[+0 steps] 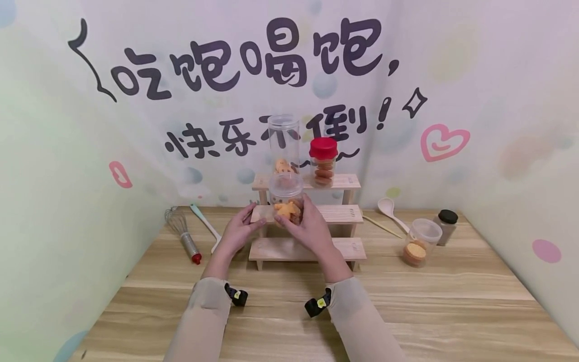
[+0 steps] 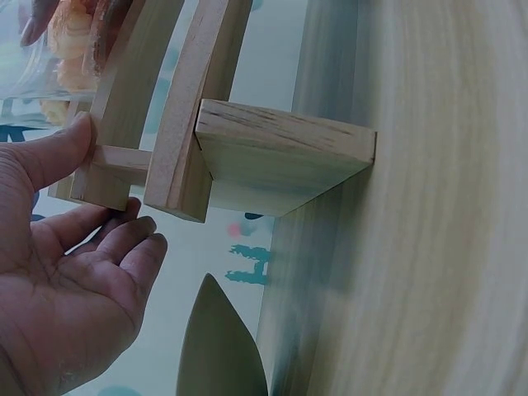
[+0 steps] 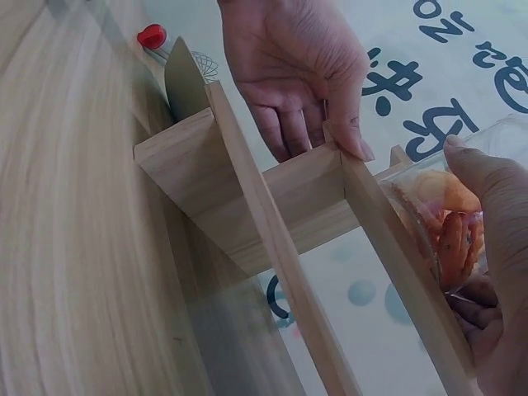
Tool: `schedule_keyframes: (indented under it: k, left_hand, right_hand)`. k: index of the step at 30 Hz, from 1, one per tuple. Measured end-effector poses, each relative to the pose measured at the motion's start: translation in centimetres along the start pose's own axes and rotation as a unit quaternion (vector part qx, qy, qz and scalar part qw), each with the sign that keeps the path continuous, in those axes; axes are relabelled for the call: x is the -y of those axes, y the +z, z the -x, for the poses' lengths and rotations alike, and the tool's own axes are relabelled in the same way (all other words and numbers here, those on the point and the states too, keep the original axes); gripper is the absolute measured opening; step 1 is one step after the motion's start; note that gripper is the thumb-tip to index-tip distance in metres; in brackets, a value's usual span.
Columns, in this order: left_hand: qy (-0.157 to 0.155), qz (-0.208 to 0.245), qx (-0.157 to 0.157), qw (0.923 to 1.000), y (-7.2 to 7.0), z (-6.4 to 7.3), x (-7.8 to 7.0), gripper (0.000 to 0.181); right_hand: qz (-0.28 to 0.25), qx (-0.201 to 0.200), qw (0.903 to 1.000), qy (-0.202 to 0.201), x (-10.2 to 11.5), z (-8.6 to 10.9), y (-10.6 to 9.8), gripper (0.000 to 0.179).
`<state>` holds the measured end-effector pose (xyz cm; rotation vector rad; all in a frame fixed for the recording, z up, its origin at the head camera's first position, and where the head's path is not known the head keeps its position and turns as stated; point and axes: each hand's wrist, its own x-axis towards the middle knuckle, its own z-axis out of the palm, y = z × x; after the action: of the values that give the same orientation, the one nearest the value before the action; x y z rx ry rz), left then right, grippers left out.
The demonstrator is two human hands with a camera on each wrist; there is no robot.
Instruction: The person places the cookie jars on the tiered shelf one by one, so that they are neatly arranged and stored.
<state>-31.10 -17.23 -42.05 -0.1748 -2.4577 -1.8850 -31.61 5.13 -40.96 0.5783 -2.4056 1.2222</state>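
Note:
A three-tier wooden stand (image 1: 339, 214) is in the middle of the table. My left hand (image 1: 236, 232) grips the left end of its middle tier; in the left wrist view the thumb (image 2: 62, 157) lies on the front edge and the fingers curl behind. My right hand (image 1: 315, 226) holds a clear jar of cookies (image 1: 286, 188) at the middle tier, thumb in front and fingers round its right side. A tall clear jar (image 1: 284, 136) with a few cookies and a red-lidded jar (image 1: 323, 161) of stacked cookies stand on the top tier.
To the left lie a whisk (image 1: 183, 234) and a pale-handled utensil (image 1: 205, 221). On the right are a white ladle (image 1: 391, 211), a thin wooden stick (image 1: 382, 226), a clear jar of round biscuits (image 1: 420, 244) and a black-lidded jar (image 1: 447, 226). A printed cloth (image 1: 217, 110) hangs behind.

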Motion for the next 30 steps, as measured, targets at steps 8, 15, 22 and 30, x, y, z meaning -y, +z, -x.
schedule_keyframes:
  k: [8,15,22,30]
  left_hand:
    - [-0.003,0.0,0.002,1.0,0.2,-0.2,0.2,0.077]
    - [-0.005,0.006,0.001,1.0,0.1,-0.3,0.5,0.077]
    - [-0.001,0.012,0.001,0.9999,0.2,-0.1,0.4,0.076]
    - [-0.003,0.003,0.003,1.0,0.2,0.0,0.1,0.077]
  right_hand:
    - [-0.006,0.0,1.0,0.0,0.3,-0.1,-0.8,0.077]
    - [0.017,0.009,0.9998,0.0,1.0,0.1,-2.1,0.091]
    - [0.056,0.032,0.9979,0.013,1.6,1.6,-4.3,0.099]
    - [0.115,0.023,0.9928,-0.026,0.2,3.7,-8.9,0.093]
